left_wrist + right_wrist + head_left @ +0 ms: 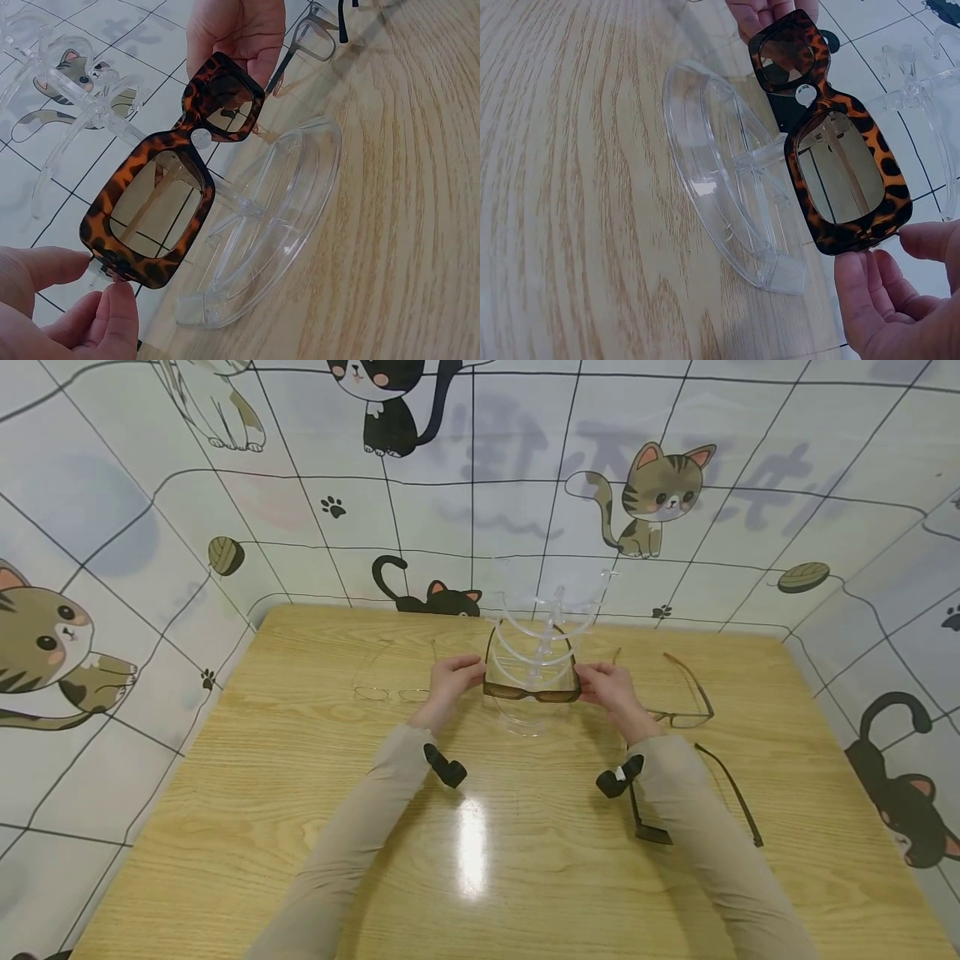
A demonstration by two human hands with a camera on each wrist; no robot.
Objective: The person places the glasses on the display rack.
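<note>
Tortoiseshell sunglasses [507,692] with wide rectangular frames are held level by both hands at a clear plastic glasses stand [557,603]. My left hand [456,681] pinches the left outer corner between thumb and fingers. The right hand [609,687] pinches the opposite corner the same way. Both wrist views show a round clear knob of the stand at the nose bridge; whether it bears the weight I cannot tell. The temples are unfolded and point back around the stand. Below the sunglasses, the curved clear base [319,176] stands on the table.
Thin wire-framed glasses [372,694] lie on the wooden table [300,777] at the left. Dark-framed glasses [708,700] with a brown temple lie at the right. Nearer, black glasses [652,835] are partly hidden under the right sleeve. A cat-patterned wall covering [480,510] closes off the back.
</note>
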